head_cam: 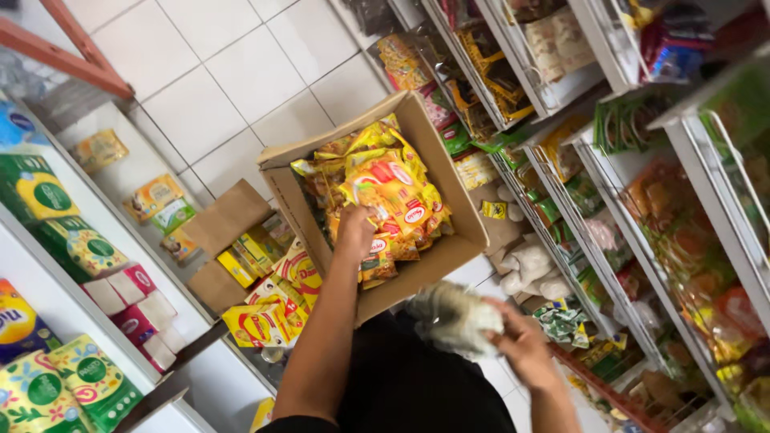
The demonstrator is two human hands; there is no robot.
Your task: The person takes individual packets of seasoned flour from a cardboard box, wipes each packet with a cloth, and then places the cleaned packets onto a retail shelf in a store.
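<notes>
- Your left hand [355,227] is down in the cardboard box [449,248] in the middle of the frame, fingers curled onto the yellow noodle packets [393,196] stacked inside. Looks like it's gripping one, though I can't tell exactly which.
- Your right hand [521,341], lower right of centre, is closed around a pale, blurry bundle of packets [453,317], just below the box's near edge.
- The box sits tilted on the white tiled floor [233,72] between the two shelf rows.
- More yellow packets [277,301] lie loose just left of the box, beside a brown cardboard flap [228,216].
- Left shelf [48,309] has green and yellow tissue packs [76,244]; the right-side racks [609,265] are crammed with hanging snack bags.
</notes>
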